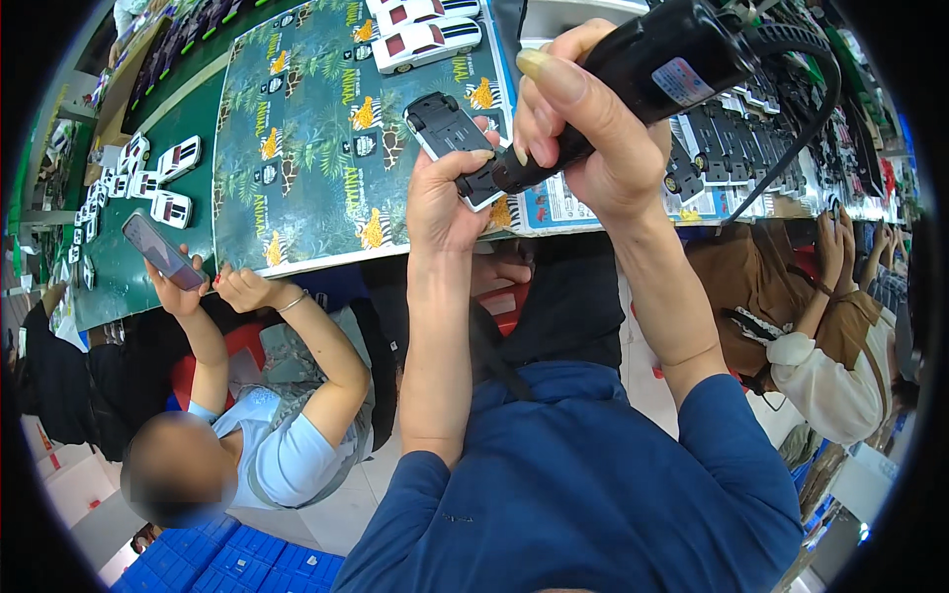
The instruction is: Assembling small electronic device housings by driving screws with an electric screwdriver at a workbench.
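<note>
My left hand point(450, 193) grips a toy car point(445, 128) turned upside down, its black underside facing up and a white edge of the body showing. In my right hand point(603, 128) is a black electric screwdriver point(662, 69), tilted down to the left, with a cable at its upper end. Its tip meets the near end of the car's underside, close to my left thumb; the bit itself is hidden. Beyond my left hand, white toy cars point(427, 45) with black stripes stand side by side on the patterned sheet.
The animal-print sheet point(306, 148) covers the table. On the right lie rows of black car bases point(732, 148), with the cable point(791, 163) hanging past them. More white cars point(158, 178) sit on the green surface at left, where a seated person holds a phone point(163, 252).
</note>
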The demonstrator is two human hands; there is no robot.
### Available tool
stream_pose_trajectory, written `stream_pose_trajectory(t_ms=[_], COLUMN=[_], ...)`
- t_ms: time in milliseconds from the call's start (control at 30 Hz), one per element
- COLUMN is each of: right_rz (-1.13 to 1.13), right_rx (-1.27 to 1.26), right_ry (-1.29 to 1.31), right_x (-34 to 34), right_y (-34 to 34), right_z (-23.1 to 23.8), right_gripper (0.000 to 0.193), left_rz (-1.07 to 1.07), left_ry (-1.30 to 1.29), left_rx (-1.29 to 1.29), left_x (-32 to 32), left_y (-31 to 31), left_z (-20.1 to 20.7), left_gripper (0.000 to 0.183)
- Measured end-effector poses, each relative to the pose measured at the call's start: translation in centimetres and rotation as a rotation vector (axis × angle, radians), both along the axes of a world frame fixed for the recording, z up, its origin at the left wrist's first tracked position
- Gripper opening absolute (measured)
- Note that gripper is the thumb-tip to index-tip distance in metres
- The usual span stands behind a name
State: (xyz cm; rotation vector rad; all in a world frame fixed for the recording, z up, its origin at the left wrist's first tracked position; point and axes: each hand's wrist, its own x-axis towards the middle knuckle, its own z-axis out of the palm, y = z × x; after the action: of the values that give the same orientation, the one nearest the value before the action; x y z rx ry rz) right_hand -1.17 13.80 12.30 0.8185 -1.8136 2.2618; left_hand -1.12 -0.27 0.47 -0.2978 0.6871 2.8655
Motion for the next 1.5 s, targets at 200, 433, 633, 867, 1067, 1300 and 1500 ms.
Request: stream_pose_trajectory(t_ms=[200, 433, 633, 867, 1067, 1300, 1500], right_rz=[0.156, 0.209, 0.216, 0.242, 0.265, 0.301, 0.356], right_rx=[-0.033, -0.035, -0.073, -0.229, -0.266, -0.349, -0.391], right_ry=[0.067, 0.076, -0.007, 0.125, 0.061, 0.052, 0.024], right_x=[-0.8, -1.2, -0.7, 1.4, 2.5, 2.6, 2.0], right_y=[-0.4, -0.4, -0.3, 2.7, 4.3, 4.9, 4.4], right_z=[-0.7, -0.8, -0.5, 1.0, 0.3, 0.1, 0.0], right_gripper=[0.016, 0.018, 0.019, 0.02, 0.025, 0.024, 0.026], left_rz=[-0.05, -0.063, -0.112, 0.041, -0.317, -0.464, -0.002], left_ry=[-0.107, -0.179, -0.086, 0.384, 0.621, 0.007, -0.098], left_rx=[0.054, 0.112, 0.159, -0.928, -2.229, -2.766, -2.478], left_x=[-0.2, -0.4, -0.7, -2.2, -4.9, -4.9, -2.7], left_y=[-0.7, -0.9, -0.9, -3.4, -11.4, -17.1, -22.0], left_z=[-0.4, -0.2, -0.8, 3.5, 6.0, 7.4, 3.0], left_gripper=[0.055, 0.052, 0.043, 0.044, 0.057, 0.053, 0.073])
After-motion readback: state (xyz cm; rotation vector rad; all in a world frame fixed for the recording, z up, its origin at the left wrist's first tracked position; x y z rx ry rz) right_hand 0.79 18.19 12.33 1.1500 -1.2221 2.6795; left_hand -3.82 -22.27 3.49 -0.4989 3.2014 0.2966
